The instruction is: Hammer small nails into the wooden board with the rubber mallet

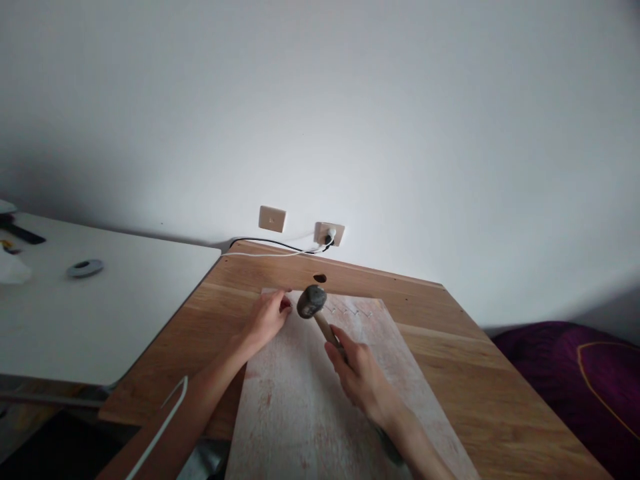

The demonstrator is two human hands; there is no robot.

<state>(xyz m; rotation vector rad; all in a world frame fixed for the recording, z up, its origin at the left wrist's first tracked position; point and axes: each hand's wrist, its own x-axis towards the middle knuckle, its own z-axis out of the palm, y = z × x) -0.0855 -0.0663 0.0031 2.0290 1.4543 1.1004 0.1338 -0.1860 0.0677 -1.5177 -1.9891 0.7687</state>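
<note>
A pale, worn wooden board [300, 400] lies on a brown wooden table [450, 340]. My right hand [363, 380] is wrapped round the wooden handle of a hammer [313, 303], whose dark head hangs just above the board's far edge. My left hand [267, 317] rests on the board's far left corner, fingers pinched together close to the hammer head; what they pinch is too small to make out. A row of small nails [350, 311] stands along the far edge, right of the hammer head.
A white table [100, 307] adjoins on the left, with a grey ring [85, 268] and dark items at its left edge. Wall sockets [329, 233] with cables sit behind. A hole [320, 278] is in the brown tabletop. Purple fabric [565, 373] lies at right.
</note>
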